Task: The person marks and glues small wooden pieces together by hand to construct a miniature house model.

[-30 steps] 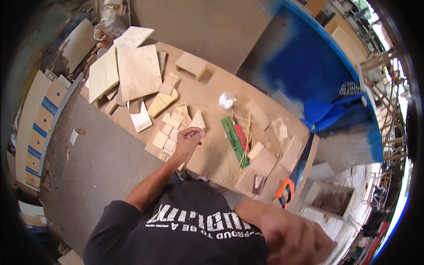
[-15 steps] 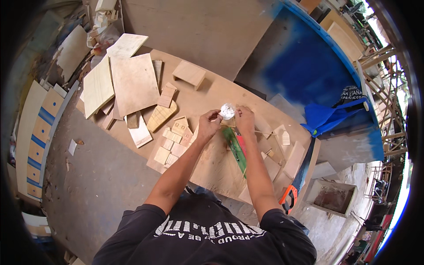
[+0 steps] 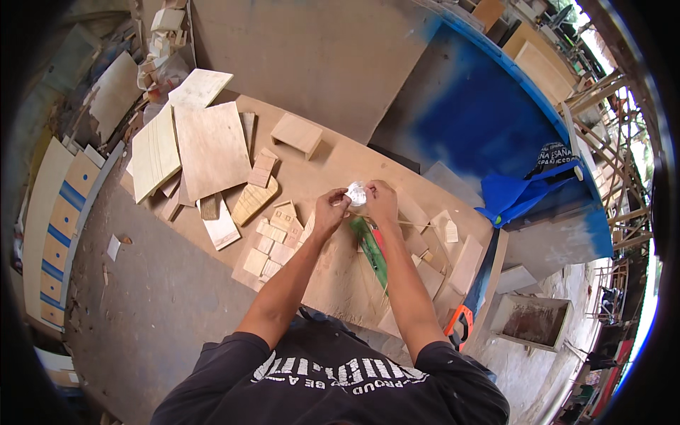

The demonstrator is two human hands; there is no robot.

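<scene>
Table: wooden pieces
Left hand: pinching silvery bundle (foil, perhaps)
Right hand: gripping its right edge
Bundle step: seemingly two-handed handling; next calls for gentleness

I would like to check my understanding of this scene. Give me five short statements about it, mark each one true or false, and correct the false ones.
1. The left hand and the right hand are both at the silvery item. True.
2. The green strip lies on the table, lower in the picture than the silvery item. True.
3. The big flat boards are piled at the right end of the table. False: the flat boards are at its left end.
4. The blue cloth is to the right of both hands. True.
5. The shirt is plain white. False: the shirt is black with white print.
</scene>
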